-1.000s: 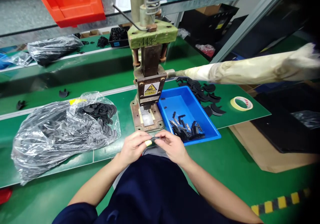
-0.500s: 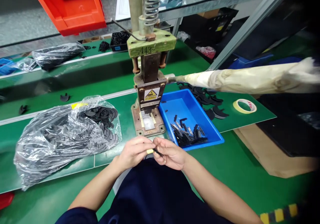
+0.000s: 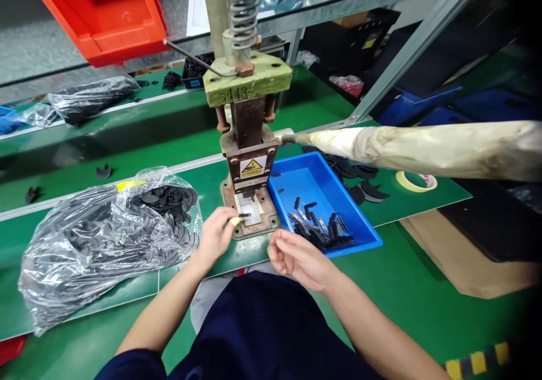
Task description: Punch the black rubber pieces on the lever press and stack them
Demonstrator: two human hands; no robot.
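Note:
My left hand [image 3: 217, 236] pinches a small yellow-handled tool [image 3: 235, 221] at the front left of the press base. A small dark piece [image 3: 244, 215] shows at the tool's tip, over the pale plate [image 3: 250, 209] under the ram; whether it is part of the tool I cannot tell. The hand press [image 3: 249, 160] stands upright, its ram just above the plate. Near the base's front right corner, my right hand [image 3: 300, 260] is held with its fingers curled in. Whatever lies inside those fingers, if anything, is hidden.
A blue bin [image 3: 334, 199] of small black parts sits right of the press. To the left lies a clear bag [image 3: 105, 239] of curved black pieces. The wrapped press lever [image 3: 423, 148] reaches far right, above a tape roll [image 3: 417, 182]. A red bin [image 3: 114, 47] hangs at upper left.
My hands have parted. The left has carried the yellow-handled tool forward to the press plate; the right has shifted slightly right, and the black piece it held no longer shows there.

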